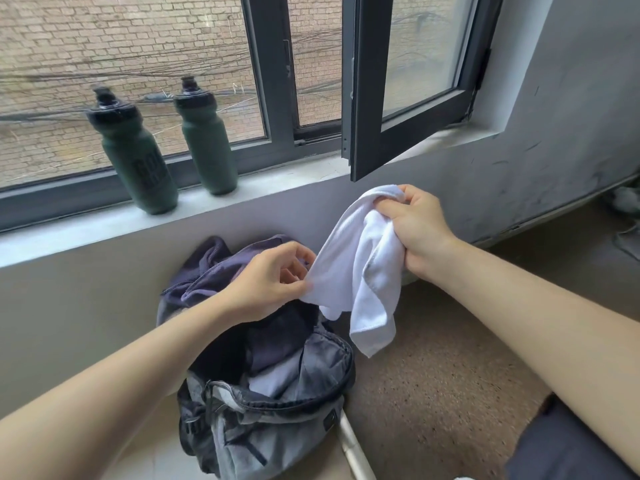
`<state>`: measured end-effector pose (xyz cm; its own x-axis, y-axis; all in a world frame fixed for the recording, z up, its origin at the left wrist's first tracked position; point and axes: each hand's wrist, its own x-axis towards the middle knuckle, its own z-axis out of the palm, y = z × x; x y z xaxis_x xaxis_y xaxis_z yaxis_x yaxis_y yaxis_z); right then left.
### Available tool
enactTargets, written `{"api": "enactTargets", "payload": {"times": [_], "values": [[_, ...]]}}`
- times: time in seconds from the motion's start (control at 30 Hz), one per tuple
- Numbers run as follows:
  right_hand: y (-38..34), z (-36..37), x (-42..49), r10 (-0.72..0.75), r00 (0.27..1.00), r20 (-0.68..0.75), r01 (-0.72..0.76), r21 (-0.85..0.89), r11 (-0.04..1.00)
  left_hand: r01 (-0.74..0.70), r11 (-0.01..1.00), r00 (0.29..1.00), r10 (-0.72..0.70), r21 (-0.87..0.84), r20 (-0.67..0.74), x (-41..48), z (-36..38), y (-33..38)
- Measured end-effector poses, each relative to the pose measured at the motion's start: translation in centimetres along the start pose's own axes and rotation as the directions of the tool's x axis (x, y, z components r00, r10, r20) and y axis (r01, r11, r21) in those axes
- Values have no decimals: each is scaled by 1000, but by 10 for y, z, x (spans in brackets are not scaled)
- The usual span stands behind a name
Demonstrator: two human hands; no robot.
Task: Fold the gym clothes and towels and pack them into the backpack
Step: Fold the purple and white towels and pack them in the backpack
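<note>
A white towel (367,268) hangs crumpled in the air above the floor, to the right of the backpack. My right hand (415,233) grips its bunched upper part. My left hand (273,282) pinches its lower left edge between thumb and fingers. Below my hands a grey backpack (263,431) stands with its top unzipped and wide open. Dark and pale cloth shows inside it. A dark purple garment (207,268) lies draped over the backpack's far side against the wall.
Two dark green water bottles (138,157) (207,140) stand on the windowsill (86,230). An inward-swung window sash (398,98) juts out above my right hand. Speckled brown floor (433,375) lies to the right. A white bar (353,448) lies by the backpack.
</note>
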<state>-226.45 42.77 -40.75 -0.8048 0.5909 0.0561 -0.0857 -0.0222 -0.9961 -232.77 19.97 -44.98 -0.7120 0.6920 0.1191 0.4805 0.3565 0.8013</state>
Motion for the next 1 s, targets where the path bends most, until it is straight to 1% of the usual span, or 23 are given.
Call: {"api": "enactTargets", "payload": {"times": [0.1, 0.17, 0.23, 0.37, 0.43, 0.57, 0.63, 0.7, 0.8, 0.9, 1.0], "values": [[3, 0, 2, -22, 997, -73, 21, -13, 1000, -45, 991, 996, 35, -129, -80, 2, 1, 13], [5, 1, 2, -35, 994, -103, 32, -30, 999, -82, 981, 992, 63, -178, -107, 3, 3, 25], [7, 3, 1, -57, 989, -133, 50, -59, 997, -95, 968, 993, 78, -232, -84, 2, 8, 36], [10, 7, 1, -91, 979, -184, 74, -98, 992, -31, 943, 999, 33, -331, 1, -1, 18, 49], [11, 7, 2, -93, 975, -201, 72, -110, 991, -33, 950, 999, 38, -312, 10, -3, 19, 52], [11, 6, 3, -101, 970, -223, 74, -128, 989, -120, 990, 991, 115, -76, -74, -7, 23, 54], [10, 5, 2, -102, 968, -229, 69, -149, 986, -144, 989, 981, 140, -19, -133, -6, 26, 55], [9, 4, 1, -108, 966, -236, 71, -158, 985, -140, 990, 979, 136, -20, -154, -5, 28, 55], [10, 4, 2, -110, 964, -242, 73, -154, 985, -115, 992, 984, 108, -42, -139, -4, 28, 53], [10, 2, 5, -84, 964, -254, 58, -108, 992, -38, 988, 986, 13, -147, -166, -2, 25, 50], [10, -5, 9, 14, 966, -259, -24, -38, 999, 33, 971, 966, -92, -236, -243, -1, 21, 51]]}}
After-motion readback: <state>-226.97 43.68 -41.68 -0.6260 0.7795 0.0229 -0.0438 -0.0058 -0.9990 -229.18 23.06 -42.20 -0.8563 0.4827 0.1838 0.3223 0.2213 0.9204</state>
